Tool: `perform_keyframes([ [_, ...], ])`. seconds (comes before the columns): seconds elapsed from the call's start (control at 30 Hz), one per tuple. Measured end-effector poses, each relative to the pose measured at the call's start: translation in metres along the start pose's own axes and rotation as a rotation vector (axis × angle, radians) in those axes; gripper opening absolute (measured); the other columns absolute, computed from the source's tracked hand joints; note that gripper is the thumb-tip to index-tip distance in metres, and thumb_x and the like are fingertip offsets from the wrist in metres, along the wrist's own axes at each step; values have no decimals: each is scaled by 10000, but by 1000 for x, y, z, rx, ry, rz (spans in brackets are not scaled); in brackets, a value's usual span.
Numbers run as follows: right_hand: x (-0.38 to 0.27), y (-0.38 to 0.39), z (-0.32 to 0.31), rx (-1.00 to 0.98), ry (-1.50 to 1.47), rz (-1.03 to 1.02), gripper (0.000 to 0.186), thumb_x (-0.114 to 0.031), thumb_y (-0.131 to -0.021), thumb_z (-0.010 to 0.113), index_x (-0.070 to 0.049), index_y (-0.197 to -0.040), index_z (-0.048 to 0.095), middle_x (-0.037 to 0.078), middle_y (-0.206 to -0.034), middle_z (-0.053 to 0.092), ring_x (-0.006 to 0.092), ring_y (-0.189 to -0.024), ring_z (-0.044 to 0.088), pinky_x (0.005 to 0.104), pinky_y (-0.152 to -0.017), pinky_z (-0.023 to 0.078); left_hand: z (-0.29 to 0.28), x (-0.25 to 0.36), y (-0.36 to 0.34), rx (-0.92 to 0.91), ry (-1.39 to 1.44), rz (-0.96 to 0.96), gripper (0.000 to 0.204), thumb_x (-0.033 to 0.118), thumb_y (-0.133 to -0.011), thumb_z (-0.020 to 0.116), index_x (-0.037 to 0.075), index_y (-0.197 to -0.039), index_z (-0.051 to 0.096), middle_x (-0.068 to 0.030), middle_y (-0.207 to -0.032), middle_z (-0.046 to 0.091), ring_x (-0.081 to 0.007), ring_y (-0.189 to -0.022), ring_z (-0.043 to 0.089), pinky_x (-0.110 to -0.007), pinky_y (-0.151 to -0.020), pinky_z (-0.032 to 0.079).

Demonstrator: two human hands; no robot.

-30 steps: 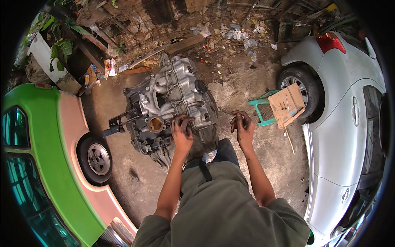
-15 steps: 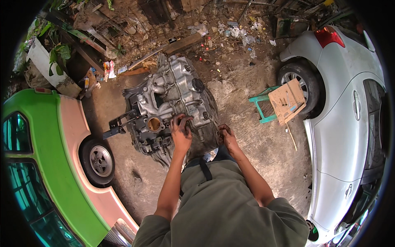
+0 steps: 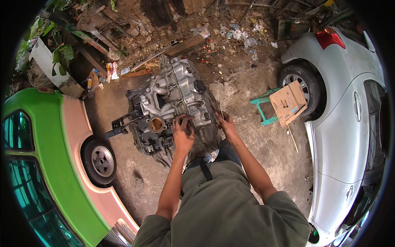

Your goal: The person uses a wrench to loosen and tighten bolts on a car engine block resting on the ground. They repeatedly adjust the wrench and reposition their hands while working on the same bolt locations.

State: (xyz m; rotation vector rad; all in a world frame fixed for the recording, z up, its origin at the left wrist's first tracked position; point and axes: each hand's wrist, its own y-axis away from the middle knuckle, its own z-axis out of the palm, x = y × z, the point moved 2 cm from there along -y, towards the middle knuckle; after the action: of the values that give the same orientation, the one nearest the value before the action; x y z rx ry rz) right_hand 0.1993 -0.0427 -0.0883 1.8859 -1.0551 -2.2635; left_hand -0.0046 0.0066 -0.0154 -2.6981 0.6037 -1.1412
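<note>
A grey metal car engine (image 3: 164,103) stands in front of me, with a ribbed valve cover, a dark round cap and a round brass-coloured opening. My left hand (image 3: 183,131), blackened with grime, rests on its near side; the fingers are bent and slightly apart, and nothing shows in them. At the engine's near right edge, my right hand (image 3: 226,124) is closed in a pinch. A thin light rod (image 3: 221,109) sticks up from its fingers; its lower end is hidden by the hand.
On the left stands a green and pink vehicle (image 3: 70,144), on the right a silver car (image 3: 341,136). Beside the silver car's wheel, a green stool (image 3: 263,108) carries a cardboard sheet (image 3: 284,101) with small tools. Planks (image 3: 185,44) and litter lie behind the engine.
My right hand has shifted slightly up along the engine's edge, and the thin rod now shows above its fingers. My left hand stays at the same place on the engine.
</note>
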Motion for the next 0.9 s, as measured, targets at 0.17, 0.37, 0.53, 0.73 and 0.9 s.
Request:
perform_keyframes([
  [0.17,6,-11,6,-7,9,15,498,-394,-916,723,9,-1205,671,-26,-755,580,72,-586,450,274,-525,365,-7,8,-17,-4,72,-106,365,50,-855,572,30,-1220,578,-201,-1114,592,-416,-1021,576,-473,-910,468],
  [0.37,4,-33,7,-120,69,100,605,-455,-890,731,30,-1243,646,50,-932,665,148,-786,565,304,-684,450,-10,12,-44,-110,138,-194,313,204,-974,545,14,-1222,559,-241,-1085,619,-447,-982,600,-488,-869,484],
  [0.53,0,-41,4,-121,54,142,642,-465,-859,763,46,-1227,639,77,-1003,680,172,-877,596,315,-744,472,-7,17,-53,-126,-37,-247,296,278,-988,559,48,-1171,594,-224,-1034,660,-429,-958,626,-484,-804,490],
  [0.73,10,-53,7,-204,-33,134,453,-343,-863,799,37,-1081,683,61,-939,688,157,-816,614,319,-738,491,6,14,-53,10,-6,-416,180,265,-944,633,105,-1022,661,-168,-845,683,-407,-809,645,-472,-727,490],
  [0.9,12,-50,13,-201,-186,73,319,-281,-906,766,20,-979,687,39,-893,682,121,-792,603,298,-708,487,12,7,-50,90,-42,-357,189,290,-933,651,116,-1003,678,-117,-796,675,-333,-735,636,-424,-683,482],
])
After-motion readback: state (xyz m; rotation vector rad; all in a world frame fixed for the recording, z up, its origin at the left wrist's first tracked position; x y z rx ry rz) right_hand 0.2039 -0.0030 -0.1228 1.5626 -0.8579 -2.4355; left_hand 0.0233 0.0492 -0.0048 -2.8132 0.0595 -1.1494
